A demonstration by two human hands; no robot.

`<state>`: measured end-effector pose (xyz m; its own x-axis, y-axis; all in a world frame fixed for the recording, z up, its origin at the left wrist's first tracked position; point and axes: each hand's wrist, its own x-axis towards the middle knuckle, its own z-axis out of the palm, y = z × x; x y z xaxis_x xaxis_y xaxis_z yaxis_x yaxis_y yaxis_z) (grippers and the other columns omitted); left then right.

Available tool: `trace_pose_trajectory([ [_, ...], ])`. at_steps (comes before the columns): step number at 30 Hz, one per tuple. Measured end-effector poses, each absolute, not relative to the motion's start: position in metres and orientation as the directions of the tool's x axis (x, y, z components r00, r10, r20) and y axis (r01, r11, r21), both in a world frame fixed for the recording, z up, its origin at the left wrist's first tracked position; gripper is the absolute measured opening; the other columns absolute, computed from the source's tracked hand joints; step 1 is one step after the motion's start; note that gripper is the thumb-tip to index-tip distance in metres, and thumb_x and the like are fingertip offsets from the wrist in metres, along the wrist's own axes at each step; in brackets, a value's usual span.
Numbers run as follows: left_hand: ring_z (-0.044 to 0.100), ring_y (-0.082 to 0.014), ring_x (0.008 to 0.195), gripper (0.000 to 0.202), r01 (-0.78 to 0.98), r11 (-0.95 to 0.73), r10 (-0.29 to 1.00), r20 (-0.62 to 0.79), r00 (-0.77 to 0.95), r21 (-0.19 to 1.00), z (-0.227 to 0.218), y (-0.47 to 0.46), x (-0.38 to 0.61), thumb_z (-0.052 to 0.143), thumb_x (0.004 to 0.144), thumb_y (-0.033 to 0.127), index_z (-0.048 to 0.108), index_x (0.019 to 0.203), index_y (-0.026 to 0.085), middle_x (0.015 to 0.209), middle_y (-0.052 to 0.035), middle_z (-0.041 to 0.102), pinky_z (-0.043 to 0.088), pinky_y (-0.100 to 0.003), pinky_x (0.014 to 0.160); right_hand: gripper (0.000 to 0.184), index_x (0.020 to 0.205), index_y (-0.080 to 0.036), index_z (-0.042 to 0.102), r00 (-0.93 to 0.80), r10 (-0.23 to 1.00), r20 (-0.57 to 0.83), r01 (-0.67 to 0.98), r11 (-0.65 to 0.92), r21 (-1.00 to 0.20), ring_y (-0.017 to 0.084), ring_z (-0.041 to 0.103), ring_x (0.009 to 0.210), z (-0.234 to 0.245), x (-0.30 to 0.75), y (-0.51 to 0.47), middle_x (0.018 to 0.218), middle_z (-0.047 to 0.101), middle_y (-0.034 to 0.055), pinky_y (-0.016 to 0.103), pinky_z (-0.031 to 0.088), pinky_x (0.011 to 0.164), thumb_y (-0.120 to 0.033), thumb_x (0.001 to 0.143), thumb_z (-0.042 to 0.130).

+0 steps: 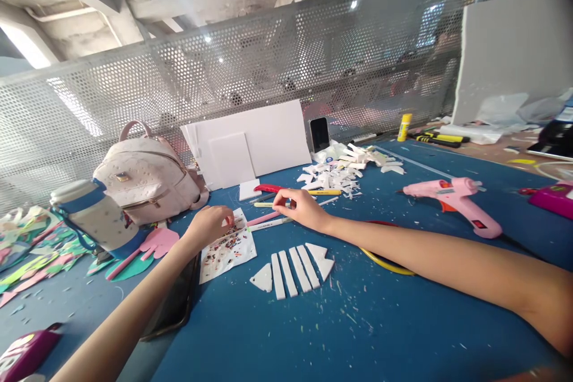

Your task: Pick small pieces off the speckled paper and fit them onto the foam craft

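Observation:
My left hand [211, 224] is over a white sheet covered in small dark and coloured scraps [229, 250], its fingers curled down and pressed together. Whatever they pinch, if anything, is too small to see. Over several pens, my right hand [302, 209] has thumb and forefinger bent into a ring. Its fingertips are close to the end of a pink pen [263, 219]; whether they grip anything cannot be made out. A white pen [271, 224] lies just below. Cut white foam pieces [290, 271] form a fish shape in front: a pointed head, several strips and a notched tail.
A pink glue gun [452, 197] lies at right, beyond my forearm. White foam offcuts [335, 173] are heaped behind the hands, near white boards [273, 137]. At left are a bottle [92, 215], a pale backpack [143, 173] and a dark phone [176, 304] under my left forearm.

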<state>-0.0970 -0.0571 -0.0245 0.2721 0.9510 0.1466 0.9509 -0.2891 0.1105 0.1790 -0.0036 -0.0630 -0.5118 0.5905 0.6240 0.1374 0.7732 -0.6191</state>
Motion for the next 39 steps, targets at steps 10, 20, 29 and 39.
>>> trace_pose_trajectory([
  [10,0.06,-0.0163,0.066,0.003,0.888,-0.29,0.93,0.325,0.173,0.356,-0.033,-0.057,-0.096,0.058,0.07,0.02,0.06,0.071,0.019,0.071,-0.0016,0.066,0.042,-0.025,0.062,0.009,0.085,-0.019,0.065,-0.526,0.575,0.626,0.106,0.775,-0.623,0.014,0.062,0.074,-0.065,0.179,-0.003,0.083,0.069,0.0016,0.023,0.042,0.061,-0.026,0.089,0.061],
  [20,0.058,-0.0118,0.065,0.019,0.406,-0.274,0.953,0.301,-0.003,0.872,-0.061,-0.085,-0.048,0.071,0.078,0.033,0.066,0.087,0.017,0.077,-0.002,0.064,0.044,-0.02,0.054,0.005,0.084,-0.019,0.066,-0.534,0.493,0.687,0.103,0.844,-0.526,0.016,0.06,0.081,-0.063,0.179,-0.004,0.084,0.067,0.0026,0.025,0.045,0.065,-0.02,0.087,0.064],
  [29,0.054,-0.0102,0.063,0.016,0.426,-0.307,0.935,0.354,-0.032,0.851,-0.063,-0.09,-0.049,0.07,0.079,0.03,0.065,0.086,0.017,0.081,-0.0018,0.063,0.041,-0.02,0.054,0.005,0.083,-0.019,0.066,-0.591,0.346,0.729,0.029,0.912,-0.41,0.016,0.056,0.078,-0.062,0.178,-0.008,0.08,0.064,0.0018,0.028,0.046,0.071,-0.015,0.086,0.065],
  [39,0.053,-0.0123,0.066,0.009,0.576,-0.325,0.921,0.39,0.013,0.75,-0.057,-0.097,-0.044,0.066,0.08,0.028,0.069,0.08,0.019,0.077,-0.0015,0.066,0.041,-0.023,0.06,0.006,0.084,-0.019,0.066,-0.649,0.321,0.69,0.041,0.92,-0.389,0.016,0.058,0.081,-0.064,0.179,-0.008,0.081,0.063,0.0013,0.03,0.046,0.077,-0.013,0.085,0.066],
])
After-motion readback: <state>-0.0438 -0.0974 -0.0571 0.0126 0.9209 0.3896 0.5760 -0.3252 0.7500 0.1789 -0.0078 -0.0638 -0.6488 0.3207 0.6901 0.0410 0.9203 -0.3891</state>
